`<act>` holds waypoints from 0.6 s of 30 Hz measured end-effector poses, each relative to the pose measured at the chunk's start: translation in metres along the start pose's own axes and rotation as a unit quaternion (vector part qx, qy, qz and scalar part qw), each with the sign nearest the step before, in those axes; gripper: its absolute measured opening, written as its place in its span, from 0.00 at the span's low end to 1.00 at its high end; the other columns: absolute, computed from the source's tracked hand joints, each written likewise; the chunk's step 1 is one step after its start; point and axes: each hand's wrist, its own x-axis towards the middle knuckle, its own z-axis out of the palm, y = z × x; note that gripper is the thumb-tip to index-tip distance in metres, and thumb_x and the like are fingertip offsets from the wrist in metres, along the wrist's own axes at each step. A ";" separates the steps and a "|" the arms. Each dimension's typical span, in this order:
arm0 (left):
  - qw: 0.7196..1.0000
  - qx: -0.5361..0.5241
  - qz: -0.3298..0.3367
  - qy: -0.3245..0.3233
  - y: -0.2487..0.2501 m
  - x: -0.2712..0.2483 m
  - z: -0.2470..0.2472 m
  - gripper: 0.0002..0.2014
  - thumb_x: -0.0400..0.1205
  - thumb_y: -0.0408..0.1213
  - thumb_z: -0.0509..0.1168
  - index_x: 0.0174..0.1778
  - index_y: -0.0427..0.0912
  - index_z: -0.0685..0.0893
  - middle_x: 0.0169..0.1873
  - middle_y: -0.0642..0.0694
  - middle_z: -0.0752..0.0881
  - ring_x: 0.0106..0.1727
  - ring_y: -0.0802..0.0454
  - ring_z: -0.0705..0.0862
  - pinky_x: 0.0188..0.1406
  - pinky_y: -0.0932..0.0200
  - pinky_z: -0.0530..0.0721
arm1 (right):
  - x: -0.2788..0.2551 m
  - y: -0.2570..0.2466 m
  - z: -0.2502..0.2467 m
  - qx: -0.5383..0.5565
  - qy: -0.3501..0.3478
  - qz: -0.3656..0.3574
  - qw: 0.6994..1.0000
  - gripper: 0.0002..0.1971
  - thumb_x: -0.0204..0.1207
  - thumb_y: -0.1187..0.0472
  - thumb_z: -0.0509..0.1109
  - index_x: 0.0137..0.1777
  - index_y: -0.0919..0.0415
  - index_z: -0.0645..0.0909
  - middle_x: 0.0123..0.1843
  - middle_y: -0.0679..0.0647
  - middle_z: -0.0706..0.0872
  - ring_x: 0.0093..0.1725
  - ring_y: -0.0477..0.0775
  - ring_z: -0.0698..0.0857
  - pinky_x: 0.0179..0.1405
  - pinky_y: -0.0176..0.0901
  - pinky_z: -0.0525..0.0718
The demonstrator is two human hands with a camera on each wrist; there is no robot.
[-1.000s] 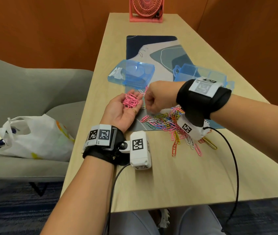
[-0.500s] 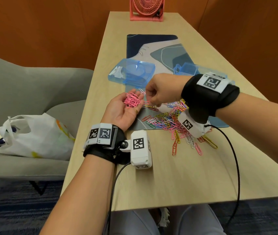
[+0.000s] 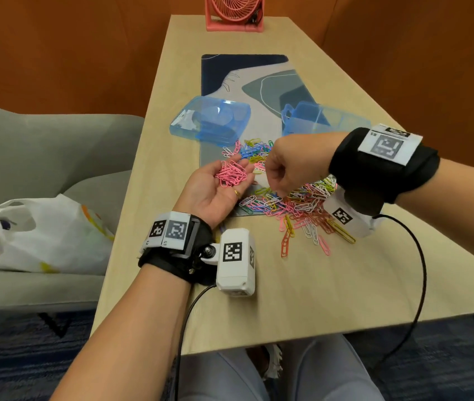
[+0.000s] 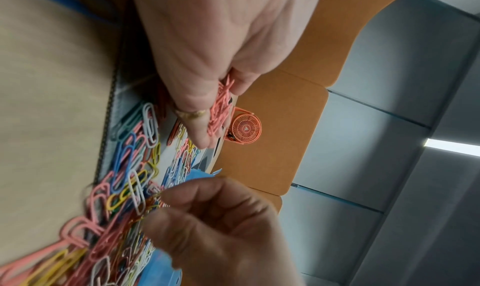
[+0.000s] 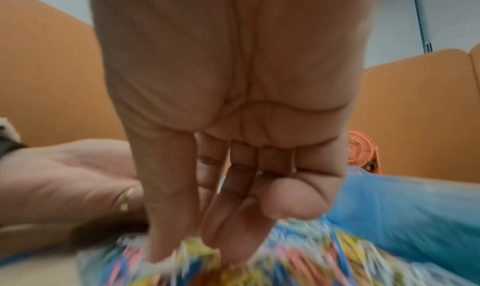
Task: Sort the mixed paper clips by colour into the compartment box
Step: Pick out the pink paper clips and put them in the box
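Note:
My left hand (image 3: 215, 195) lies palm up beside the mat and carries a heap of pink paper clips (image 3: 231, 176) on its relaxed fingers; the left wrist view shows the same pink clips (image 4: 221, 109). The mixed pile of coloured clips (image 3: 302, 204) spreads over the mat's near edge and the table. My right hand (image 3: 280, 193) hovers over the pile with thumb and forefinger pointing down and pinching at a clip. The right wrist view is blurred at the fingertips (image 5: 155, 255). The blue compartment box (image 3: 325, 120) stands behind my right wrist.
The box's blue lid (image 3: 211, 120) lies left of the box on the patterned mat (image 3: 244, 70). A pink fan (image 3: 234, 13) stands at the table's far end. A white plastic bag (image 3: 41, 235) sits on the grey chair to the left. A black cable (image 3: 421, 270) loops off my right wrist.
My right hand has left the left palm and dropped right and down onto the mixed pile. The left hand has stayed palm up with the pink clips.

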 end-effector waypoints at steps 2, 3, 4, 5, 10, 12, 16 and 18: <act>1.000 0.003 0.003 -0.004 0.000 0.000 0.000 0.16 0.88 0.34 0.48 0.48 0.30 0.80 0.44 0.36 0.82 0.47 0.42 0.82 0.61 0.46 0.78 | -0.004 0.003 0.009 0.009 -0.015 0.006 1.000 0.06 0.68 0.55 0.80 0.40 0.52 0.85 0.32 0.43 0.83 0.34 0.43 0.79 0.32 0.36 0.75; 1.000 0.005 0.004 -0.005 0.000 0.000 -0.001 0.16 0.88 0.33 0.48 0.48 0.30 0.80 0.44 0.36 0.83 0.47 0.42 0.82 0.59 0.47 0.80 | -0.004 0.004 0.013 0.011 -0.021 0.003 1.000 0.07 0.68 0.54 0.80 0.40 0.51 0.84 0.32 0.43 0.83 0.33 0.42 0.79 0.31 0.34 0.73; 1.000 0.007 0.006 -0.004 0.000 0.000 -0.001 0.16 0.87 0.33 0.48 0.48 0.30 0.80 0.43 0.37 0.83 0.47 0.42 0.83 0.57 0.49 0.81 | -0.003 0.005 0.016 0.009 -0.023 -0.003 1.000 0.07 0.69 0.54 0.79 0.38 0.52 0.83 0.31 0.44 0.82 0.31 0.41 0.78 0.30 0.34 0.72; 1.000 0.006 0.007 -0.004 0.000 0.001 -0.002 0.16 0.87 0.33 0.48 0.48 0.30 0.80 0.43 0.37 0.83 0.47 0.43 0.83 0.55 0.50 0.82 | -0.001 0.006 0.019 0.009 -0.023 -0.007 1.000 0.08 0.71 0.55 0.78 0.36 0.52 0.82 0.30 0.44 0.82 0.30 0.41 0.77 0.30 0.33 0.72; 1.000 0.001 0.016 0.006 0.001 0.001 -0.002 0.18 0.88 0.35 0.47 0.49 0.29 0.80 0.44 0.36 0.83 0.46 0.42 0.83 0.52 0.50 0.83 | 0.002 0.011 0.013 0.044 -0.008 0.015 0.999 0.07 0.77 0.57 0.72 0.38 0.56 0.83 0.31 0.47 0.87 0.30 0.42 0.81 0.36 0.35 0.77; 1.000 0.002 0.018 0.005 0.000 0.001 -0.002 0.19 0.89 0.36 0.46 0.49 0.29 0.80 0.44 0.36 0.82 0.46 0.41 0.82 0.56 0.49 0.80 | 0.001 0.013 0.011 0.059 0.003 0.022 0.998 0.05 0.77 0.61 0.70 0.40 0.59 0.84 0.30 0.46 0.87 0.30 0.40 0.81 0.40 0.37 0.80; 1.000 0.000 0.018 0.005 -0.001 0.001 -0.001 0.19 0.89 0.37 0.46 0.48 0.30 0.79 0.44 0.36 0.83 0.46 0.42 0.82 0.57 0.48 0.80 | -0.004 0.015 0.013 0.072 0.038 0.020 0.996 0.04 0.71 0.67 0.68 0.39 0.61 0.84 0.28 0.46 0.84 0.31 0.43 0.79 0.38 0.39 0.80; 1.000 -0.002 0.017 0.004 -0.001 0.002 -0.002 0.19 0.89 0.37 0.45 0.48 0.30 0.80 0.44 0.36 0.83 0.46 0.42 0.83 0.50 0.50 0.84 | -0.004 0.016 0.015 0.076 0.057 0.017 0.995 0.03 0.72 0.66 0.69 0.41 0.59 0.83 0.31 0.45 0.83 0.33 0.45 0.78 0.35 0.36 0.77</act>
